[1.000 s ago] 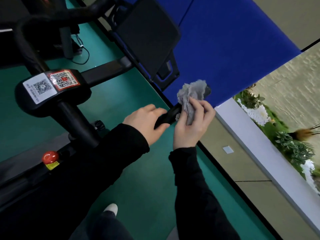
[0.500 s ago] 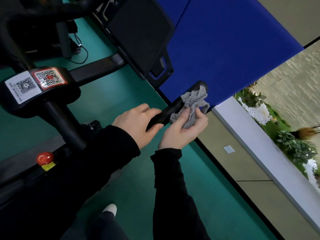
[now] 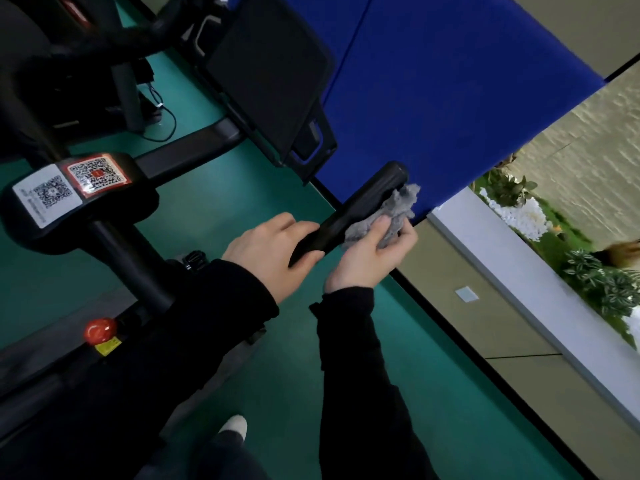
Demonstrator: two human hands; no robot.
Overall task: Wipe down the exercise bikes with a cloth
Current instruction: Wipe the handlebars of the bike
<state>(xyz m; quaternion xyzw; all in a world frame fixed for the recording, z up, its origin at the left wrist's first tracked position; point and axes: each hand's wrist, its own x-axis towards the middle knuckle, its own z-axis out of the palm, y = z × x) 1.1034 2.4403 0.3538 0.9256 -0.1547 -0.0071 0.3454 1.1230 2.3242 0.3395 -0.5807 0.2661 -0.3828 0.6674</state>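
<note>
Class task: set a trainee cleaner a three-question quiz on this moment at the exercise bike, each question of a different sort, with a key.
1. True or false: the left hand holds the grey cloth.
2. What colour is the round knob low on the bike frame? A green; B red; C white.
3. Fill in: the right hand holds the cloth against the black ____.

Key: 1 false, the right hand holds it, while the left hand grips the handlebar; 2 B; 3 handlebar.
</note>
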